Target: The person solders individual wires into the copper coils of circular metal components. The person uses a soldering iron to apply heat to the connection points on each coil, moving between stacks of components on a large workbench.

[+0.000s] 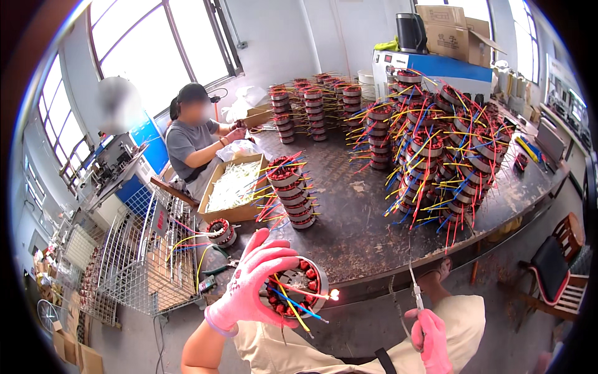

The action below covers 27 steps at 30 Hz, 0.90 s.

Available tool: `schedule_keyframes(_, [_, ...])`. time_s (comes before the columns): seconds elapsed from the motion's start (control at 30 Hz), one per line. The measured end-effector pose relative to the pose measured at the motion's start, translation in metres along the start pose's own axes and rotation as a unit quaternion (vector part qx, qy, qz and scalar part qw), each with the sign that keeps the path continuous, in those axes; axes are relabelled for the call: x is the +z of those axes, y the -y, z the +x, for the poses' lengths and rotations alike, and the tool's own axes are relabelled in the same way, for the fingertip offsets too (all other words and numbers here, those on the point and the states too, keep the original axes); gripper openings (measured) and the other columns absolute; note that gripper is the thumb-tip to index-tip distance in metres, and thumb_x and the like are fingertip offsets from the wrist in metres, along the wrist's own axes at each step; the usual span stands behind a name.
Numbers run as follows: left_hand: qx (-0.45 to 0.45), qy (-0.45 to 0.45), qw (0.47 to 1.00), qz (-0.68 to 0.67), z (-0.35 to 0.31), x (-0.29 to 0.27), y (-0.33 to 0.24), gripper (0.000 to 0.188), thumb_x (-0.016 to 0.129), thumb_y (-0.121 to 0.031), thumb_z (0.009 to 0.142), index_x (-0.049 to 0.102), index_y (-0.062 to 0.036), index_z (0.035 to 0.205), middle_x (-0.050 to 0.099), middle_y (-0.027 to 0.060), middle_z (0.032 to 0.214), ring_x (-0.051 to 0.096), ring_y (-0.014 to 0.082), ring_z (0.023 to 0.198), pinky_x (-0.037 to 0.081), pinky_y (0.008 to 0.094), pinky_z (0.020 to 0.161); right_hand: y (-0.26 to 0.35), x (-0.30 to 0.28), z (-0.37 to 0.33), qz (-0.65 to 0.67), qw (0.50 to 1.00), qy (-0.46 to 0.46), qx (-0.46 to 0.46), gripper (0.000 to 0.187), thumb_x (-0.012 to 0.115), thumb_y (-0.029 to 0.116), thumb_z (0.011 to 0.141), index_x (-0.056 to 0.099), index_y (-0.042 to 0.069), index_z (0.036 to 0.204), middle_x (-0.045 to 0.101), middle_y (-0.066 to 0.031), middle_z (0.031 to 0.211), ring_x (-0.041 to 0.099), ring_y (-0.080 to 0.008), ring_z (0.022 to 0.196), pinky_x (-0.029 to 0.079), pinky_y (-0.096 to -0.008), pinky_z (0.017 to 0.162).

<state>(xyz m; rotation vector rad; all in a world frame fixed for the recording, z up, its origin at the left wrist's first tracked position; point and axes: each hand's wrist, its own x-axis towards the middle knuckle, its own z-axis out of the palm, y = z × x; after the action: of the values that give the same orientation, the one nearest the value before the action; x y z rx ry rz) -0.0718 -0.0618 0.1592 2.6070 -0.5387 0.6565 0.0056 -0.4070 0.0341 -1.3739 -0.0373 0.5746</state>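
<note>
My left hand (256, 280), in a pink glove, grips a motor stator (321, 283) by its ring above my lap, in front of the table edge. Red, yellow and blue wires stick out of the stator. A bright orange-white glow shows at the ends of its red wires. In my right hand (431, 340), also gloved in pink, is a slim tool (417, 292) with a pale shaft and a long thin tip pointing up; its exact kind is unclear. The tool is apart from the stator. Another stator (222, 233) lies on the table beyond my left hand.
A stator stack (293, 193) stands ahead, and large wired stacks (430, 156) crowd the right. A cardboard box (249, 214) holds many thin white pieces. Left of it is a wire basket (156, 255). A person (193, 134) works across the table. A chair (556, 268) stands at right.
</note>
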Motion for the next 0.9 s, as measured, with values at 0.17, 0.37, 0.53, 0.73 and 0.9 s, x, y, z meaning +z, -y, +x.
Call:
schedule_keyframes(0.17, [-0.005,-0.009,0.999,-0.034,0.004,-0.001,0.001,0.092,0.09,-0.046,0.044,0.058,-0.0054,0.119,0.061,0.0115,0.117,0.054,0.0314,0.118,0.023,0.0541,0.112,0.003,-0.003,-0.007,0.001,1.0,-0.016,-0.002,0.042,0.043,0.032,0.1,0.058,-0.007,0.102,0.041,0.0036,0.047,0.028,-0.0029,0.038,0.019,-0.0217,0.037])
schedule_keyframes(0.37, [-0.064,-0.1,0.993,-0.023,0.026,-0.02,0.067,0.085,0.091,-0.035,0.044,0.059,-0.0058,0.118,0.061,0.0109,0.117,0.056,0.0287,0.114,0.025,0.0466,0.112,0.002,-0.038,-0.009,0.265,0.964,-0.002,-0.027,0.034,0.046,0.031,0.1,0.064,0.003,0.108,0.032,0.0074,0.054,0.027,-0.0034,0.045,0.019,-0.0225,0.042])
schedule_keyframes(0.53, [-0.175,-0.123,0.976,0.024,0.065,-0.055,0.133,0.077,0.087,-0.027,0.055,0.057,-0.0035,0.123,0.055,0.0118,0.112,0.052,0.0257,0.109,0.039,0.0345,0.099,0.016,-0.054,0.0,-0.035,0.984,-0.117,-0.128,0.03,0.05,0.028,0.099,0.067,0.004,0.1,0.032,0.0077,0.054,0.027,-0.0031,0.046,0.017,-0.0225,0.043])
schedule_keyframes(0.73, [-0.237,-0.09,0.967,-0.025,0.107,-0.03,0.181,0.075,0.085,-0.035,0.06,0.057,-0.0054,0.124,0.054,0.0143,0.113,0.052,0.0275,0.11,0.041,0.0361,0.099,0.019,-0.062,0.004,0.041,0.96,-0.23,-0.152,0.029,0.049,0.025,0.098,0.066,0.002,0.104,0.028,0.0091,0.054,0.023,-0.0027,0.045,0.014,-0.0226,0.043])
schedule_keyframes(0.9, [-0.246,-0.079,0.962,-0.089,0.111,-0.003,0.217,0.078,0.085,-0.033,0.058,0.056,-0.0027,0.124,0.057,0.0144,0.116,0.053,0.0244,0.111,0.044,0.0349,0.096,0.03,-0.058,-0.003,-0.01,0.959,-0.236,-0.155,0.033,0.044,0.026,0.1,0.065,0.001,0.104,0.027,0.0088,0.054,0.023,-0.0026,0.044,0.014,-0.0226,0.043])
